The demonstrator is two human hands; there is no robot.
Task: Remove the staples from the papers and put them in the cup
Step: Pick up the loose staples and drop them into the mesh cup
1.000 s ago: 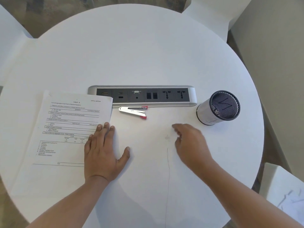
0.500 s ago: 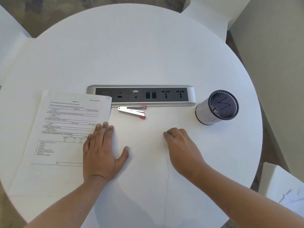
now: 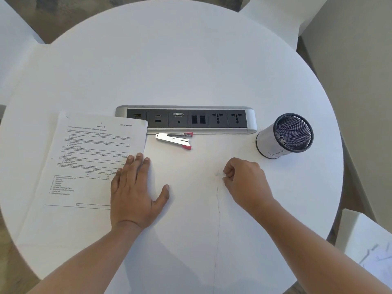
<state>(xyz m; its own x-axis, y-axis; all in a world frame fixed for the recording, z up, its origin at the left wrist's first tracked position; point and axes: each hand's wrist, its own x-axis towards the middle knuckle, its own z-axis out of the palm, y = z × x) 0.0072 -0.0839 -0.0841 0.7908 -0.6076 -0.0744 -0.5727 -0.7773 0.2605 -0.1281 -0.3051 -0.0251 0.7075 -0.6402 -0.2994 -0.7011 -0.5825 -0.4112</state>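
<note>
A stack of printed papers (image 3: 93, 153) lies on the left of the round white table (image 3: 191, 60). My left hand (image 3: 135, 192) rests flat, fingers straight, on the papers' lower right edge and the table. A silver staple remover with red tips (image 3: 174, 140) lies just right of the papers' top corner. The black mesh cup (image 3: 285, 135), wrapped in white paper, stands at the right. My right hand (image 3: 244, 181) sits on the table below and left of the cup, fingers curled towards the thumb. A faint small mark (image 3: 217, 174) lies just left of its fingertips. Nothing shows between the fingers.
A silver and black socket strip (image 3: 186, 119) is set into the table behind the staple remover. A thin dark crack line (image 3: 218, 219) runs down the table between my arms. White chairs (image 3: 364, 247) stand around the table; a beige wall is at the right.
My right hand drew back towards me and to the left, then curled its fingers in beside the faint mark. My left hand stayed flat on the papers.
</note>
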